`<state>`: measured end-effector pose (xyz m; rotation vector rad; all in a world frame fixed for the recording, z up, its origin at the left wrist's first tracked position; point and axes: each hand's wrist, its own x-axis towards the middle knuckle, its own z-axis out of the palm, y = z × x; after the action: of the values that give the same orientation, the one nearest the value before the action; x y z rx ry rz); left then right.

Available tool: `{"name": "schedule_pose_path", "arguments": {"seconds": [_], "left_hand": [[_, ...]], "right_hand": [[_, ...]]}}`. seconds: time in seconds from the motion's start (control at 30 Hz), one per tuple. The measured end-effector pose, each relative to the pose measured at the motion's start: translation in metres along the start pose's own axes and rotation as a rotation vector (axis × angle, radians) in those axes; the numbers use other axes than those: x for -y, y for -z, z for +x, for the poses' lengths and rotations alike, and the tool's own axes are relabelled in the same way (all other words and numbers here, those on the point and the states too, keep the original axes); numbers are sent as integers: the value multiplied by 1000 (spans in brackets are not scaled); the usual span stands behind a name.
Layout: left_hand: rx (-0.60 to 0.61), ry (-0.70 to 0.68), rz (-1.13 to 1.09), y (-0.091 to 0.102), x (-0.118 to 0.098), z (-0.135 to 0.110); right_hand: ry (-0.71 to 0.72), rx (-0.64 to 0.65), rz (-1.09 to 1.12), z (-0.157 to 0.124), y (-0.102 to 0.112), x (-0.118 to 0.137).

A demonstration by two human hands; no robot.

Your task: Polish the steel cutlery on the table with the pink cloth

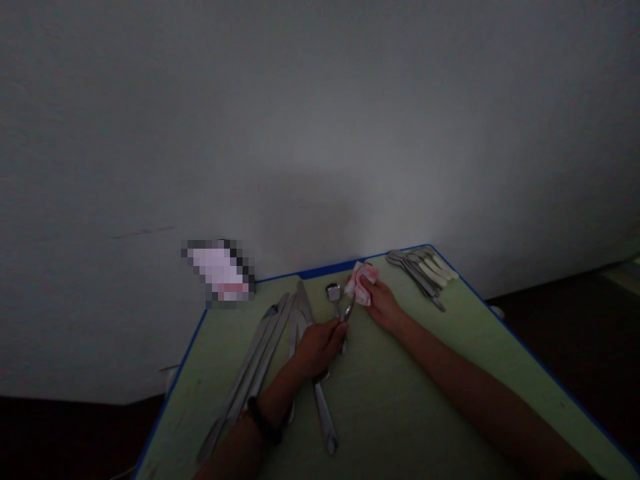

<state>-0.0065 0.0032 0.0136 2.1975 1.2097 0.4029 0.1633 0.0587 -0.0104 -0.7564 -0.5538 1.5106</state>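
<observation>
My left hand [317,347] is closed on a slim metal utensil [349,311] whose far end runs up to the cloth, so its kind is hidden. A pink-and-white cloth [361,283] is bunched in my closed right hand [384,305], touching that utensil's end. Just beyond my left fingers lies a metal spoon-like piece [333,292] with a squarish head, its handle partly behind the hand. Several long metal utensils [273,347] lie side by side to the left, partly covered by my left forearm. Another metal handle [325,417] sticks out below my left hand.
Metal utensils [415,277] and several white-handled pieces [440,270] lie at the green table's [400,400] back right corner. A blurred-out phone-like object [220,270] stands at the back left. Behind the table rises a grey wall [320,133].
</observation>
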Motion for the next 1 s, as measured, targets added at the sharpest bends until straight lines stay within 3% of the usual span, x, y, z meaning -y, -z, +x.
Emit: {"name": "schedule_pose_path", "arguments": {"seconds": [0.13, 0.37, 0.57, 0.7, 0.83, 1.0], "left_hand": [[-53, 22, -3, -3, 3, 2], [-98, 58, -119, -1, 0, 2], [-348, 151, -411, 21, -6, 1], [-476, 173, -478, 34, -13, 1], [-378, 124, -478, 31, -26, -3], [-190, 59, -457, 18, -37, -5]], "right_hand": [[-47, 102, -134, -16, -9, -13], [-31, 113, -238, -23, -15, -21], [34, 20, -290, -11, -7, -8], [96, 223, -549, -14, -13, 17], [350, 153, -728, -24, -27, 37], [290, 228, -723, -33, -37, 38]]}}
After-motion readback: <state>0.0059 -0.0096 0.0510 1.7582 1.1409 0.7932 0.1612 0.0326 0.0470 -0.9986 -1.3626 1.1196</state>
